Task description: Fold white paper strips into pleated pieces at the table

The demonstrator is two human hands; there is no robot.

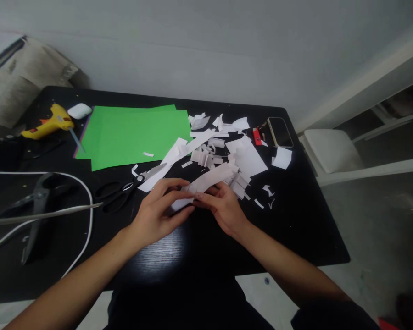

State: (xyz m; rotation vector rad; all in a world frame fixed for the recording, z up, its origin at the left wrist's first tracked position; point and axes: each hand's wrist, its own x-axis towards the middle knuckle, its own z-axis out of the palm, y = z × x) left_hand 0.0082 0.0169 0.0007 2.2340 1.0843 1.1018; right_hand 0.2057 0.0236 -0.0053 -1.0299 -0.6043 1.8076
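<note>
- Your left hand (pixel 163 208) is clamped on the left end of the white paper strip (pixel 211 178), thumb below and fingers above; keep that grip light but firm, so the paper doesn't buckle.
- The strip itself lies between your two hands, over the near middle of the table (pixel 296 206), its far end reaching to the scraps; you seem to be folding or creasing it, so line up the edges before pressing.
- Your right hand (pixel 227 208) is also clamped on the strip, pinching with the thumb close to your left fingertips; a slow, even squeeze along the bend should give a cleaner line than a hard pinch at one spot.
- Counting from the left, you have one yellow glue gun (pixel 51 121) and one small white case (pixel 79 111) just beside it.
- Below them, one dark-handled tool (pixel 39 215) lies partly inside a loop of white cord (pixel 89 197); you can't tell how many cords there are.
- Next, at least two green sheets (pixel 134 135), overlapping.
- One pair of scissors (pixel 136 182), its blades over a loose white strip.
- Two hands, both on one strip.
- Paper scraps (pixel 239 181), too heaped to count.
- One red lighter (pixel 257 136).
- One phone (pixel 280 132), near the table's right edge.
</note>
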